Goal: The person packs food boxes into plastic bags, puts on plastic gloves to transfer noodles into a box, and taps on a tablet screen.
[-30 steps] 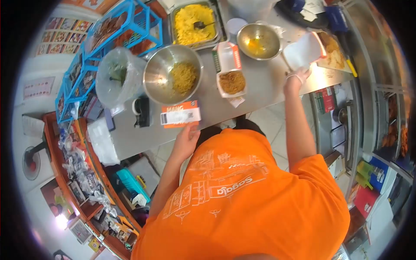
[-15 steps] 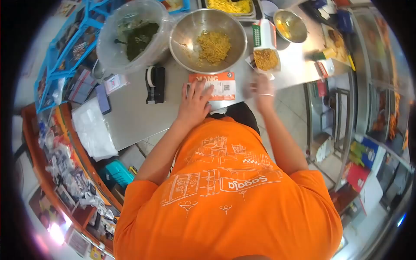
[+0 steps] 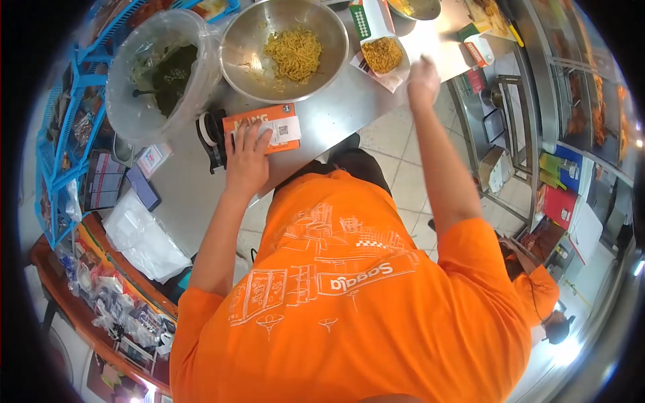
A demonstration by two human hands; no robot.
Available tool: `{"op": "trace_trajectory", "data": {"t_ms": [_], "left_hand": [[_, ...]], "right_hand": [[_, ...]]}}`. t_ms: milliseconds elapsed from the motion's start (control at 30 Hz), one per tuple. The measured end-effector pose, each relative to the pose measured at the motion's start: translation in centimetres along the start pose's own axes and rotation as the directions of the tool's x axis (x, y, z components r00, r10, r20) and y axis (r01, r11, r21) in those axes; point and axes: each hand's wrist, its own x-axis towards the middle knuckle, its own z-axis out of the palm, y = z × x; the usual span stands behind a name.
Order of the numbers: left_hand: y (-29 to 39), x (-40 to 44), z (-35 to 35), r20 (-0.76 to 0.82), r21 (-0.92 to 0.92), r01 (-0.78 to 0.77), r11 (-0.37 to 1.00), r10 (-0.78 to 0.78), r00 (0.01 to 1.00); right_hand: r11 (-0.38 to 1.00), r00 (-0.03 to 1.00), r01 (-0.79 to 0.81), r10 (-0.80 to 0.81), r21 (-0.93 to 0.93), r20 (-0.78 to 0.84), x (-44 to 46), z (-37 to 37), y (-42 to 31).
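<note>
My left hand (image 3: pixel 247 161) lies with its fingers spread on a flat orange box (image 3: pixel 290 142) with a white printed label. Just left of it stands a black tape dispenser (image 3: pixel 213 142). My right hand (image 3: pixel 423 84) is over the counter's front edge, right of an open takeaway box (image 3: pixel 371 23) with a green patterned side and apart from it. Noodles (image 3: pixel 383 55) fill this box. The right fingers are blurred, so their grip is unclear. Behind the orange box, a large steel bowl (image 3: pixel 235 50) contains more yellow noodles (image 3: pixel 294 54).
A plastic-lined tub (image 3: pixel 121 101) with dark green contents stands left of the bowl. Blue baskets (image 3: pixel 57 174) line the left side. A smaller metal bowl (image 3: pixel 426 9) is at the back. Another person (image 3: pixel 534 285) in orange is at lower right.
My right hand has moved right, away from the takeaway box. My left hand stays on the orange box. The view has shifted, and another person now shows at lower right.
</note>
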Motion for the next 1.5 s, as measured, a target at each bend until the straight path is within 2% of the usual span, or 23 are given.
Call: {"op": "trace_trajectory", "data": {"t_ms": [67, 100, 200, 300, 333, 367, 500, 600, 667, 733, 800, 833, 900, 1033, 1100, 1133, 1167, 1233, 1267, 1300, 1333, 1367, 1500], "left_hand": [[0.6, 0.3, -1.4, 0.036, 0.01, -0.012, 1.0, 0.011, 0.999], [1.4, 0.5, -2.0, 0.001, -0.007, 0.007, 1.0, -0.007, 1.0], [2.9, 1.6, -2.4, -0.048, -0.154, -0.02, 0.988, 0.012, 0.999], [5.5, 3.1, -2.5, -0.024, -0.426, -0.077, 0.901, 0.073, 0.997], [6.6, 3.9, -2.5, 0.006, -0.558, -0.088, 0.825, 0.111, 0.994], [7.7, 4.7, -2.1, 0.002, -0.558, -0.08, 0.826, 0.098, 0.995], [12.0, 9.9, 0.3, 0.086, -0.664, -0.066, 0.745, 0.164, 0.983], [14.3, 13.7, 4.4, 0.118, -0.635, -0.092, 0.767, 0.213, 0.97], [16.1, 15.7, 6.0, 0.05, -0.578, -0.172, 0.797, 0.245, 0.968], [17.9, 17.0, 7.1, -0.017, -0.4, -0.189, 0.897, 0.199, 0.98], [18.9, 17.8, 7.6, 0.025, -0.349, -0.124, 0.929, 0.141, 0.99], [19.3, 18.2, 7.9, 0.06, -0.308, -0.081, 0.948, 0.104, 0.993], [19.9, 18.3, 8.2, 0.071, -0.267, -0.055, 0.962, 0.076, 0.995], [20.0, 17.0, 8.4, 0.024, -0.233, -0.025, 0.972, 0.031, 0.999], [20.1, 16.3, 8.9, 0.017, -0.192, -0.004, 0.981, 0.007, 1.0], [19.5, 15.5, 8.6, 0.012, -0.155, 0.013, 0.988, -0.011, 1.0], [19.1, 14.2, 7.7, -0.072, -0.178, 0.04, 0.983, -0.054, 0.996], [17.9, 11.2, 5.8, -0.145, -0.138, 0.153, 0.979, -0.173, 0.974], [17.4, 9.8, 4.5, -0.235, -0.205, 0.227, 0.952, -0.273, 0.933], [16.7, 8.1, 3.5, -0.327, -0.281, 0.272, 0.92, -0.358, 0.874], [15.6, 5.9, 2.6, -0.334, -0.257, 0.316, 0.913, -0.39, 0.858], [14.3, 3.8, 1.9, -0.436, -0.265, 0.433, 0.861, -0.508, 0.743], [8.2, -4.3, 0.6, -0.591, -0.426, 0.689, 0.587, -0.757, 0.279]], "right_hand": [[0.993, 0.945, -0.108, 0.118, -0.047, 0.305, 4.5, 1.0, 2.5], [0.992, 0.944, -0.118, 0.127, -0.047, 0.304, 5.9, 2.0, 3.7], [0.995, 0.746, 0.094, -0.04, -0.045, 0.665, 7.4, 3.7, 4.5], [0.971, 0.799, 0.155, -0.013, -0.185, 0.602, 6.0, 3.0, 1.6], [0.899, 0.783, 0.341, -0.109, -0.276, 0.612, 5.7, 3.2, 2.0], [0.783, 0.75, 0.511, -0.203, -0.355, 0.63, 5.4, 3.5, 2.5], [0.604, 0.729, 0.664, -0.391, -0.441, 0.561, 3.3, 3.6, 5.4], [0.912, 0.762, 0.387, -0.234, -0.134, 0.603, 3.4, 3.3, 5.9], [0.98, 0.724, -0.188, 0.092, 0.068, 0.684, 3.7, 2.6, 5.1], [0.999, 0.698, -0.003, -0.035, 0.052, 0.715, 4.8, 2.9, 6.6], [0.946, 0.575, -0.312, 0.111, 0.092, 0.811, 5.2, 1.1, 3.7], [0.944, 0.567, -0.314, 0.098, 0.105, 0.818, 5.5, 1.7, 4.2], [0.978, 0.609, -0.036, -0.14, 0.204, 0.781, 5.7, 3.0, 6.3], [0.944, 0.459, 0.062, -0.316, 0.324, 0.83, 6.2, 4.4, 8.0], [0.741, 0.425, 0.634, -0.572, 0.22, 0.701, 7.2, 1.7, 7.2], [0.443, 0.317, 0.878, -0.82, 0.18, 0.476, 7.6, 5.4, 12.8], [0.816, 0.499, 0.552, -0.488, 0.172, 0.716, 7.5, 2.5, 9.5], [0.921, 0.474, 0.334, -0.349, 0.202, 0.808, 9.0, 3.6, 11.0], [0.333, 0.268, 0.9, -0.932, 0.283, 0.244, 9.6, 4.2, 11.4], [0.716, 0.435, 0.468, -0.697, 0.519, 0.569, 9.3, 5.0, 11.5], [0.88, 0.521, -0.131, -0.331, 0.457, 0.787, 8.9, 5.9, 11.6], [0.806, 0.383, -0.54, -0.022, 0.243, 0.923, 9.1, 3.7, 7.9], [0.772, 0.402, -0.59, 0.026, 0.237, 0.915, 10.1, 3.6, 8.2]]}}
